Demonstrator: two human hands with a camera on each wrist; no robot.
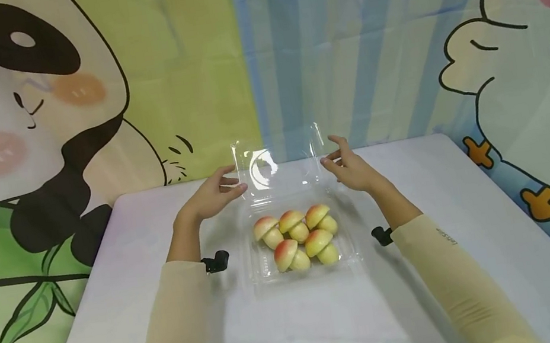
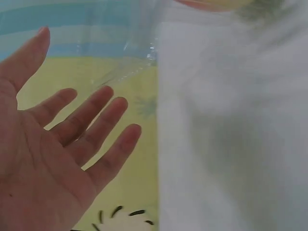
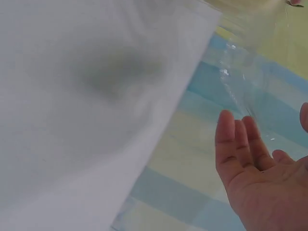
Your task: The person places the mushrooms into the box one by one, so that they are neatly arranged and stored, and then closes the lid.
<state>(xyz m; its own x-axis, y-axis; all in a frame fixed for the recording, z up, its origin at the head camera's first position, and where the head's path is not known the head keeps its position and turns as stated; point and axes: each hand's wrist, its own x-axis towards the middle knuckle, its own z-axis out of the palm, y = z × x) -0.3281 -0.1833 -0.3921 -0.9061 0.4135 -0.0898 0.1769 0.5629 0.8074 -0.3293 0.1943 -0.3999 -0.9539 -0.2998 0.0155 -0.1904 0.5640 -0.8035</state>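
A clear plastic clamshell box (image 1: 262, 278) sits on the table with its hinged lid (image 1: 284, 177) standing up at the back. Inside the base lie several mushroom-shaped pieces (image 1: 286, 255), their caps shading from red to yellow over pale yellow stems. My left hand (image 1: 210, 196) is beside the lid's left edge, fingers spread and relaxed; the left wrist view shows its palm (image 2: 48, 159) facing the clear lid (image 2: 127, 48). On the other side, my right hand (image 1: 352, 167) is at the lid's right edge with loosely extended fingers (image 3: 226, 139) and nothing gripped.
A white-covered table (image 1: 300, 329) holds the box near its far edge. Behind it hangs a printed backdrop (image 1: 192, 58) with a cartoon panda and a white cartoon figure. Small black camera mounts (image 1: 216, 262) are worn on both wrists.
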